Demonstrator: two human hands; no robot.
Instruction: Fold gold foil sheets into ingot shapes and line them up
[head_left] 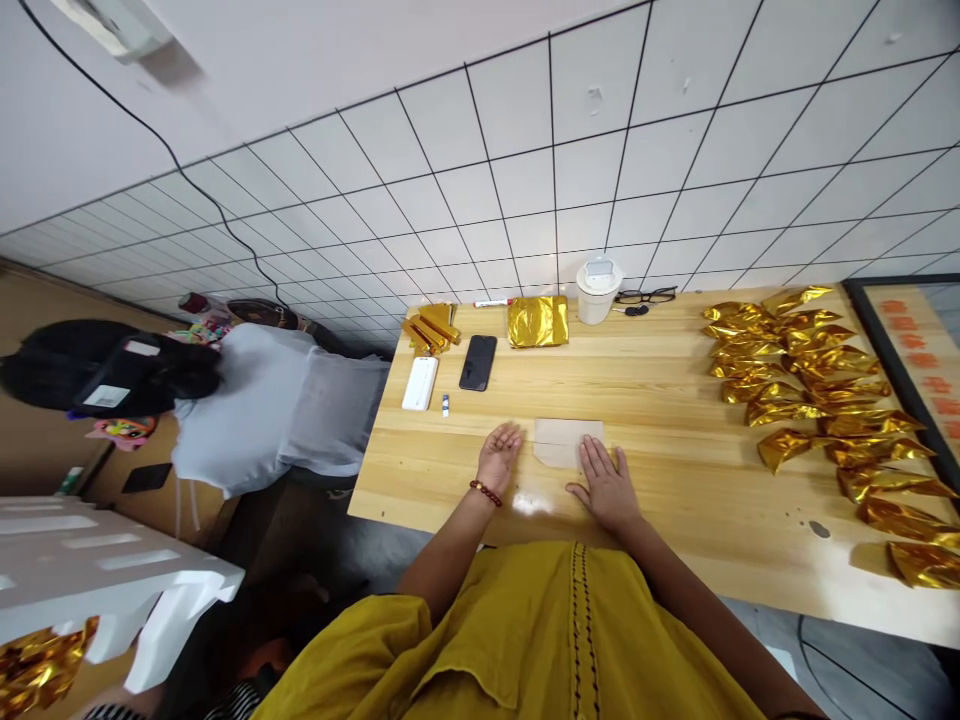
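A pale beige sheet of paper [564, 437] lies partly folded on the wooden table [675, 520] in front of me. My right hand [606, 487] rests flat on its near right corner, fingers spread and holding nothing. My left hand [499, 453], with a red bead bracelet at the wrist, sits just left of the sheet, fingers loosely apart and empty. A stack of gold foil sheets [538, 321] lies farther back.
Several folded gold foil pieces [817, 400] cover the table's right side. A black phone [478, 362], white power bank [420, 382], gold bars [433, 328], white cup [597, 289] and glasses [645, 295] sit at the back. Another person [247, 410] sits at the left.
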